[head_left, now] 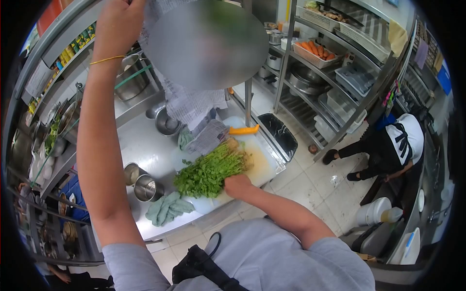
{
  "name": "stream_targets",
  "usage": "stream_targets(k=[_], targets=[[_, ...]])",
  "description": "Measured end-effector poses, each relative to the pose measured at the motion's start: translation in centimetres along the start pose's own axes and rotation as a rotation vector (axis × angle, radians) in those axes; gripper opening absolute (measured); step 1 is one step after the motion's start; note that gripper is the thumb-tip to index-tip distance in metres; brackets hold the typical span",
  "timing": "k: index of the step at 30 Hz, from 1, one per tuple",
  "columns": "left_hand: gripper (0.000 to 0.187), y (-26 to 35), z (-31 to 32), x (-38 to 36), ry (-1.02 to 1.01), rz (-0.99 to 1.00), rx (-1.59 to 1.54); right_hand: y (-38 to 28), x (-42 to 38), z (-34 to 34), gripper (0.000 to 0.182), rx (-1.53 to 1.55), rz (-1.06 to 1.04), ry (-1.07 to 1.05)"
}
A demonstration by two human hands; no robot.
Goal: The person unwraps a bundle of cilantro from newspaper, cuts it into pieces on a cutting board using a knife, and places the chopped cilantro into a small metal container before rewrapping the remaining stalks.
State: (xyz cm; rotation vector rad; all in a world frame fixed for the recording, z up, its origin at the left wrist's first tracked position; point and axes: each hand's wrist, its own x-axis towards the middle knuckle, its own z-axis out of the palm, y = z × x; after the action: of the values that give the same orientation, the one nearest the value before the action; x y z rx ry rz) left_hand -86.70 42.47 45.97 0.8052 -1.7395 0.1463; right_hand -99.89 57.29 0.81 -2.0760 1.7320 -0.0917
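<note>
On the board [259,165], greens [206,172] extend leftward from the right grip [237,186].

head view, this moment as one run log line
left hand: raised beside newspaper | right hand: against leafy greens | greens: on cutting board | orange handle: beyond greens

The bunch of leafy greens [206,172] lies on its side on a pale cutting board [259,162], bright green and full; creased, printed newspaper [187,99] hangs above the bench [145,116].
</note>
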Motion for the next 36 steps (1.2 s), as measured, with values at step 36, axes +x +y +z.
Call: stream_targets(k=[36], targets=[[0.023, -3.7, -10.9, -6.3, -0.012, 0.055, -0.271, 0.0, 14.1, -16.3, 0.034, 0.637, -0.207, 0.533]])
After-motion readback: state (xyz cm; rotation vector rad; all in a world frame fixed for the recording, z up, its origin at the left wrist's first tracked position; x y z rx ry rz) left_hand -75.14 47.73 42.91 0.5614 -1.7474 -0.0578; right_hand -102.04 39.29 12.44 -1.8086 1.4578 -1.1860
